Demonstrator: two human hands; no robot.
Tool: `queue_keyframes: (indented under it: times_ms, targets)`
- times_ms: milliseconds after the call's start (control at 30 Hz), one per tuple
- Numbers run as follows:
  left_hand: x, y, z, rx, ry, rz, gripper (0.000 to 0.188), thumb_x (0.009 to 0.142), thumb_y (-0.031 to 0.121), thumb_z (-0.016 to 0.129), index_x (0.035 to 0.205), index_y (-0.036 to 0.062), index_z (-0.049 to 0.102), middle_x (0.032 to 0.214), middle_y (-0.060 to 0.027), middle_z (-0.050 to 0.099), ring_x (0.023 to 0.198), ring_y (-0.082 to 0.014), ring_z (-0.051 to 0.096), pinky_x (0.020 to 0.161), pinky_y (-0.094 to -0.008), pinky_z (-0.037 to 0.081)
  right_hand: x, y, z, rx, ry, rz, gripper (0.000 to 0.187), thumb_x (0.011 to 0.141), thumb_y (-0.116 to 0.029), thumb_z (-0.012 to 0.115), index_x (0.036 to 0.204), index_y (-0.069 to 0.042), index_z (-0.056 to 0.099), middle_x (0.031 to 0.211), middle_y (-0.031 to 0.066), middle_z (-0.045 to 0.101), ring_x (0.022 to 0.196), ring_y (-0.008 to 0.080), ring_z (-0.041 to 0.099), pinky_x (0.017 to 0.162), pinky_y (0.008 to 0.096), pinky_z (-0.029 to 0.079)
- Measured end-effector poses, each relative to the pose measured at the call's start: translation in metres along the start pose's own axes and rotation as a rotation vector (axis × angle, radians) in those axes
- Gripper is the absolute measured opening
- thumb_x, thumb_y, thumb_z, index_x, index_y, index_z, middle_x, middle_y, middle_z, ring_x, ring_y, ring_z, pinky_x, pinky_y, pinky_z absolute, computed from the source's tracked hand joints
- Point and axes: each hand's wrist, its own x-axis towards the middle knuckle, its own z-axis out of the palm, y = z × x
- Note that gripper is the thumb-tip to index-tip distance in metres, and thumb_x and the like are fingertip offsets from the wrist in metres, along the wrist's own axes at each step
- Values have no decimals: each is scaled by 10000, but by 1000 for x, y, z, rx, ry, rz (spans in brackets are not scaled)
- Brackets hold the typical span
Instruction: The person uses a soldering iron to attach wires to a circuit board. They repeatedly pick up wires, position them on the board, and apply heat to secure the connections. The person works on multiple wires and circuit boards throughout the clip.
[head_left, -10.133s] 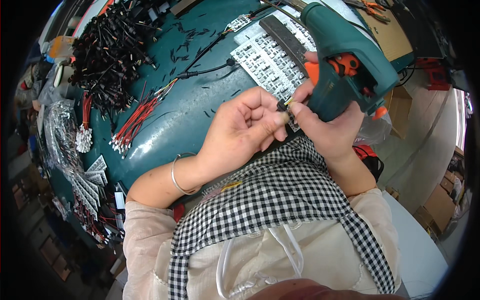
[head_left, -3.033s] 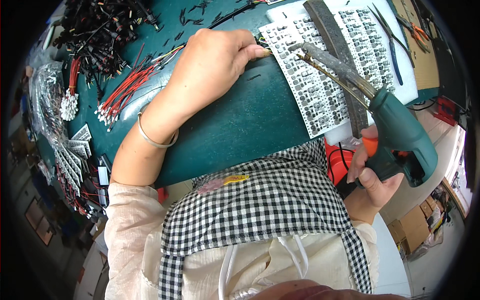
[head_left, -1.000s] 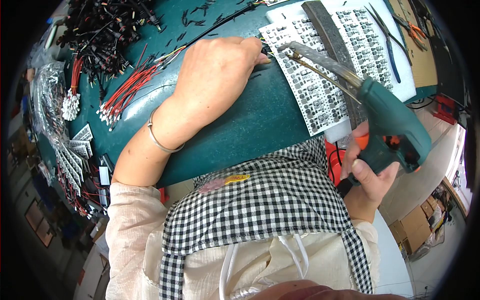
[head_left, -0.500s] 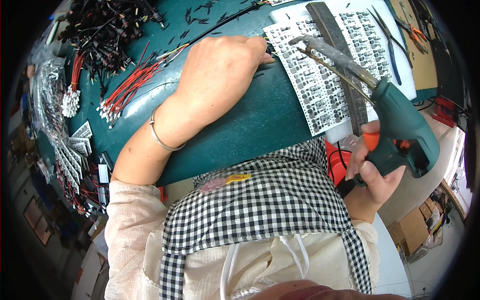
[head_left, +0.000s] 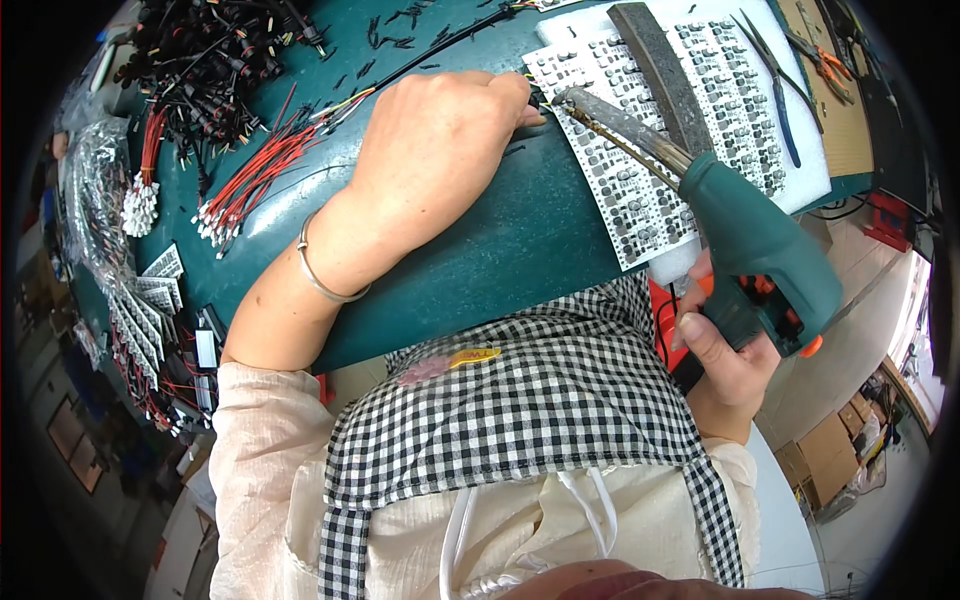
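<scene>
My left hand (head_left: 440, 140) is closed in a pinch at the left edge of a white circuit-board panel (head_left: 625, 200) crowded with small components. Thin wires (head_left: 535, 84) show just past its fingertips; most of what it grips is hidden. My right hand (head_left: 725, 350) is wrapped around the handle of a green soldering gun (head_left: 770, 240) with an orange trigger. The gun's metal tip and thin feed tube reach over the panel, ending close to the left fingertips. A dark grey bar (head_left: 665, 80) lies across the panel, partly behind the gun.
Red wires with white connectors (head_left: 255, 180) lie left of my left forearm. A heap of black cables (head_left: 215, 80) fills the far left, and small black sleeves (head_left: 385, 35) are scattered behind. Pliers (head_left: 775, 90) and orange-handled cutters (head_left: 830, 65) rest at the right.
The soldering gun and my right hand have moved left, bringing the tip from over the panel to its left edge near my left fingertips. My left hand stays nearly still.
</scene>
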Motion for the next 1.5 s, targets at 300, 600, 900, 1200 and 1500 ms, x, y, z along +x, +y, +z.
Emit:
queue_keyframes:
  times_ms: [300, 600, 900, 1200, 1500]
  targets:
    - [-1, 0, 0, 6, -7, -19, 196, 821, 187, 680, 755, 48, 561, 656, -105, 593, 596, -313, 601, 506, -407, 467, 16, -6, -3, 81, 3, -182, 683, 750, -198, 757, 1205, 168, 403, 640, 98, 500, 426, 131, 475, 385, 229, 385]
    - [-1, -1, 2, -7, -4, -8, 187, 827, 174, 673, 750, 49, 558, 667, -104, 604, 599, -314, 604, 507, -405, 470, 12, -1, -11, 177, 30, -135, 754, 680, -129, 810, 1251, 142, 398, 1139, 281, 558, 511, 141, 541, 398, 233, 439]
    - [3, -9, 6, -124, -87, -116, 175, 900, 187, 629, 813, 35, 639, 579, -93, 603, 524, -255, 609, 497, -344, 464, 11, 1, -14, 188, 34, -151, 733, 679, -116, 807, 1244, 132, 412, 1135, 280, 562, 518, 139, 542, 396, 234, 450]
    - [2, 0, 8, -177, -30, -181, 204, 883, 221, 664, 810, 30, 662, 550, -105, 589, 474, -232, 588, 475, -321, 455, 0, 3, -14, 146, 4, -147, 666, 680, -92, 809, 1215, 117, 471, 1115, 244, 592, 555, 149, 550, 463, 240, 454]
    - [0, 5, 14, 27, 77, -123, 227, 830, 245, 699, 740, 43, 645, 529, -109, 579, 447, -271, 573, 445, -357, 454, -1, 15, -4, 69, 8, -175, 654, 713, -135, 793, 1197, 128, 440, 1021, 178, 551, 507, 138, 525, 405, 234, 432]
